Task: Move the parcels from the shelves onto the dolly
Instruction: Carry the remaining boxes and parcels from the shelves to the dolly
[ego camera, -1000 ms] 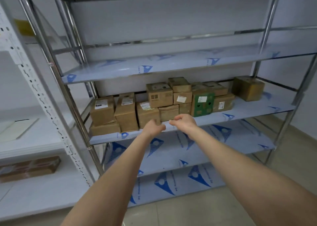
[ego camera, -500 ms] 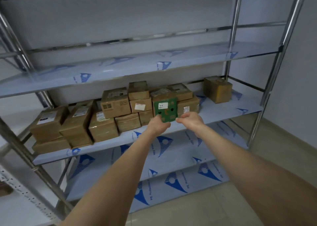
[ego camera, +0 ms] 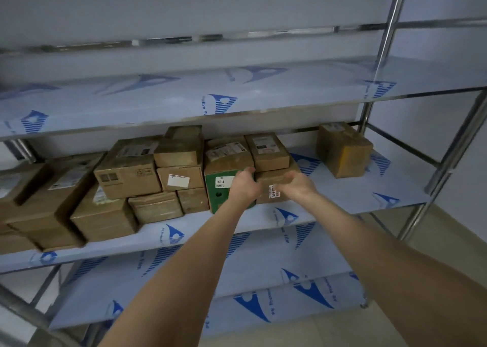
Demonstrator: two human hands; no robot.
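Two bare forearms reach up and forward to the middle shelf [ego camera: 355, 191] of a steel rack. The left hand [ego camera: 243, 186], open with straight fingers, is in front of the upper right corner of a green parcel [ego camera: 220, 188] near the shelf's front edge; whether it touches cannot be told. The right hand [ego camera: 296, 186], open with loosely bent fingers and holding nothing, hovers just beside it, before a brown parcel [ego camera: 267, 178]. The green parcel stands upright, labelled face toward the person, straight ahead of the nearer left hand. Behind, a smaller carton [ego camera: 266, 150] sits on the brown parcel. No dolly is in view.
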